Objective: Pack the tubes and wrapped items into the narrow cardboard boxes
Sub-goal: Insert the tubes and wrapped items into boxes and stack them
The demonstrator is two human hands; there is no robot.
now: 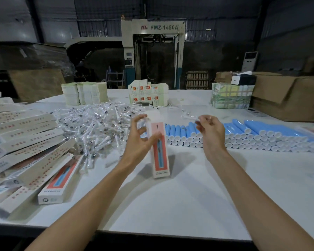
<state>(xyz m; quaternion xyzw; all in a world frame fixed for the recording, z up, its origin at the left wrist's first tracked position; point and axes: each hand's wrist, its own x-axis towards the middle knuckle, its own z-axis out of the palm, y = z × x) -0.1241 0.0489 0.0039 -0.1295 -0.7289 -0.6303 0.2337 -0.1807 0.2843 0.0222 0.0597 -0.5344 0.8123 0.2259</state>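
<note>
Cardboard box (159, 156), narrow and red-fronted, stands nearly upright on the white bench (188, 196), my left grip (140, 137) curled round it. My right grip (211, 134) pinches a clear wrapped item (189, 118) near the blue tubes (243, 135).

The left hand (140, 134) covers part of the narrow box (159, 156), and the box's open top flap is motion-blurred. The right hand (209, 132) pinches a wrapped item (195, 120) too blurred to make out. The packed boxes (25, 142) run off the left edge, their print unreadable. The blue tubes (243, 133) smear toward the right edge.
</note>
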